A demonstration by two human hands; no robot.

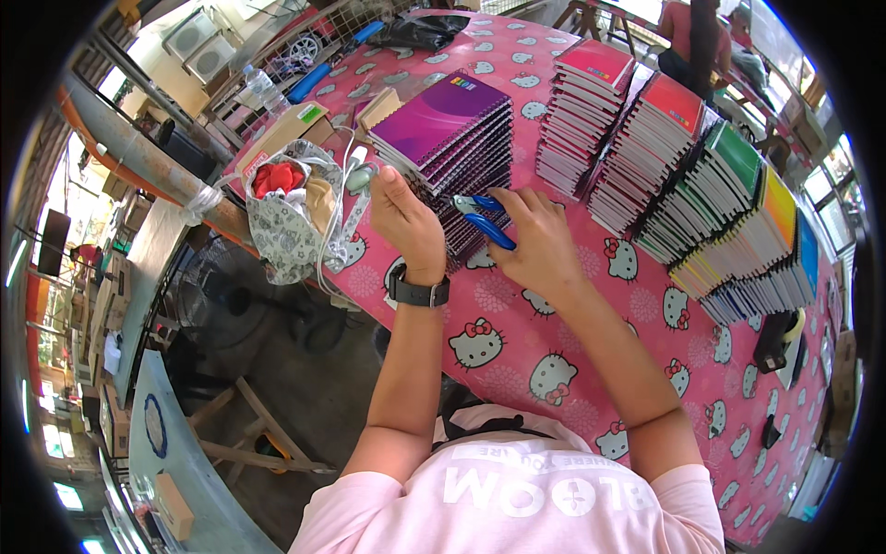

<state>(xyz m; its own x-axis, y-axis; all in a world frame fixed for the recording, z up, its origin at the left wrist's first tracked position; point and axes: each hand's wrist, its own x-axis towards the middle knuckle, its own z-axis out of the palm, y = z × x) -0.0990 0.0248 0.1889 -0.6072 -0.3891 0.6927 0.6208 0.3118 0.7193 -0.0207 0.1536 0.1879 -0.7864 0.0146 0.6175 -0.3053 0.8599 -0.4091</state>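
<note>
A tall stack of spiral notebooks with purple covers stands on the table ahead of me. My left hand is upright at the stack's near left side, thumb stretched up and nothing visible in it; its other fingers are mostly hidden. A dark watch circles that wrist. My right hand is closed on blue-handled pliers, handles spread apart. Their small metal jaws point left, close to the coil-bound edges of the lower notebooks. Whether the jaws touch a coil, I cannot tell.
Notebook stacks with red, green, yellow and blue covers line the right. A patterned cloth bag with cords hangs at the table's left edge. A tape dispenser sits far right. Beyond, a person is near another table.
</note>
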